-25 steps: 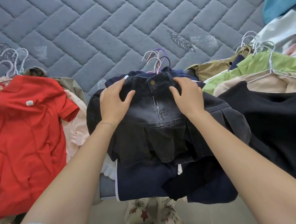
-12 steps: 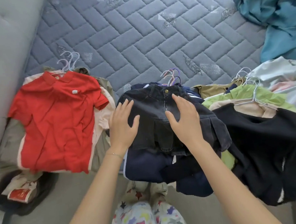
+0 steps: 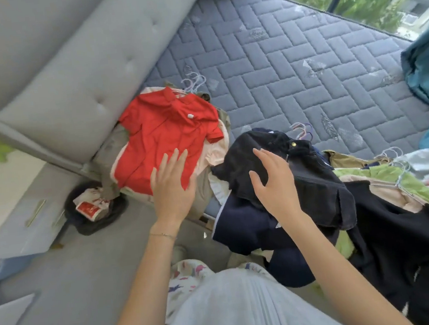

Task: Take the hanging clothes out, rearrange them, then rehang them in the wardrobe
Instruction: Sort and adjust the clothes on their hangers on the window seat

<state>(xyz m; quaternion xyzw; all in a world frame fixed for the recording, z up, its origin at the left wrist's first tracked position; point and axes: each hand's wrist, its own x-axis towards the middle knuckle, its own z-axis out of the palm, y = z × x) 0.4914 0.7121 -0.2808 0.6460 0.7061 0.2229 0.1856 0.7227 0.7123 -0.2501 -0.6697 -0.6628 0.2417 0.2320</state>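
Three piles of clothes on hangers lie along the near edge of a quilted blue mattress [image 3: 290, 58]. A red polo shirt [image 3: 163, 133] tops the left pile, a dark denim skirt [image 3: 306, 174] tops the middle pile, and a black garment [image 3: 403, 233] with green and beige pieces lies to the right. My left hand [image 3: 173, 184] hovers with straight fingers over the red shirt's lower hem. My right hand [image 3: 273, 183] is raised, fingers relaxed, just above the denim skirt. Neither hand holds anything.
A grey padded headboard [image 3: 62, 61] runs along the left. On the grey floor beside the bed sits a dark bin [image 3: 95, 210] with a red-and-white packet. Teal fabric [image 3: 428, 81] lies at the right, and a window is beyond the mattress.
Both hands have lifted off the denim skirt; my left hand has moved left over the red shirt. The view has swung left and tilted, revealing the headboard, floor and window.
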